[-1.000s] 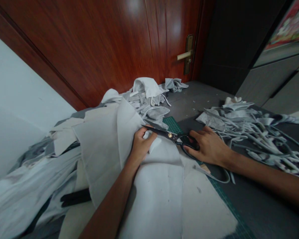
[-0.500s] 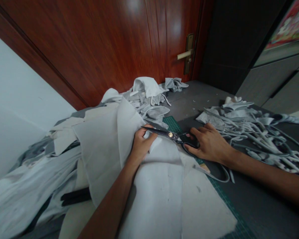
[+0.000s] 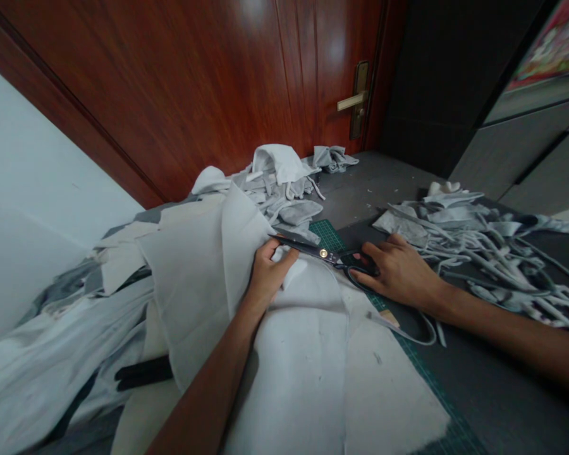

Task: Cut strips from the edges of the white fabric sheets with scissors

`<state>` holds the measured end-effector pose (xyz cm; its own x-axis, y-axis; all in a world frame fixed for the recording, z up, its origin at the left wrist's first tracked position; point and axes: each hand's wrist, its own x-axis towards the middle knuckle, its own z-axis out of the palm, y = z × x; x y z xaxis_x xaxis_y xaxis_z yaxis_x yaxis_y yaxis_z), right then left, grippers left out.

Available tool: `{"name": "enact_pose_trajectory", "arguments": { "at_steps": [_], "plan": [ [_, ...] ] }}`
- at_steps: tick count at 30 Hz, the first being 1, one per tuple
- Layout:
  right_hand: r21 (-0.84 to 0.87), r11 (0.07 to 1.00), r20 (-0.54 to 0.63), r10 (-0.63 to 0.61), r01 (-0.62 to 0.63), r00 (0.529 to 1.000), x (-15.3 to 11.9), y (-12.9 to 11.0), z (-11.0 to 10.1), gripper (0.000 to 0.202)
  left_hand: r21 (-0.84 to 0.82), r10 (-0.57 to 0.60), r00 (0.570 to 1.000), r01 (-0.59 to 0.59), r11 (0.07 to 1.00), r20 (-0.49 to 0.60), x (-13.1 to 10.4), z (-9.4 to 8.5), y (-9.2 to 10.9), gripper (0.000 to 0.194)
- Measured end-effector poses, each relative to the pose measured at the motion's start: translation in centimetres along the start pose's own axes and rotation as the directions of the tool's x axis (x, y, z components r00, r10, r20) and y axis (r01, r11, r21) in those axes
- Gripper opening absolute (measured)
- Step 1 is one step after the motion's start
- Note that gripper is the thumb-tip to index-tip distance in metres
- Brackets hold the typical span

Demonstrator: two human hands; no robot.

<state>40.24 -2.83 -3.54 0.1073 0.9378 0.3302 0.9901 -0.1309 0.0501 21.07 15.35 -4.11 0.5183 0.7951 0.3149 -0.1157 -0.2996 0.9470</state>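
My left hand (image 3: 271,268) pinches the edge of a white fabric piece (image 3: 298,354) that hangs down toward the bottom of the view. Black scissors (image 3: 323,253) lie across that edge, their blades pointing left over my left fingertips. The fingers of my right hand (image 3: 393,265) are wrapped in the scissors' handle loops. Beneath the fabric is a beige sheet (image 3: 389,379) resting on a green cutting mat (image 3: 329,236). A thin grey strip (image 3: 424,335) curls below my right hand.
Scraps of white and grey fabric (image 3: 284,167) are heaped by the wooden door (image 3: 194,82). Another pile of strips (image 3: 483,253) lies at the right on the dark surface (image 3: 384,177). Larger cloths (image 3: 66,366) cover the left side, near a black object (image 3: 145,373).
The scissor blades have shifted very slightly up and left. Both hands stay in almost the same place, with the same holds.
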Motion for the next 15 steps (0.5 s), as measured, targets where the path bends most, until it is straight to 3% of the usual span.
{"name": "enact_pose_trajectory", "arguments": {
  "at_steps": [6, 15],
  "plan": [
    [0.037, 0.999, 0.004, -0.021, 0.021, 1.000, -0.08, -0.05, -0.32, 0.039, -0.004, 0.016, 1.000, -0.016, 1.000, -0.013, -0.07, 0.08, 0.40, 0.015],
    [0.031, 0.999, -0.007, -0.036, 0.036, 0.999, 0.01, 0.09, -0.09, 0.040, 0.001, 0.021, 1.000, -0.021, 1.000, -0.017, -0.04, 0.07, 0.41, 0.014]
  ]
}}
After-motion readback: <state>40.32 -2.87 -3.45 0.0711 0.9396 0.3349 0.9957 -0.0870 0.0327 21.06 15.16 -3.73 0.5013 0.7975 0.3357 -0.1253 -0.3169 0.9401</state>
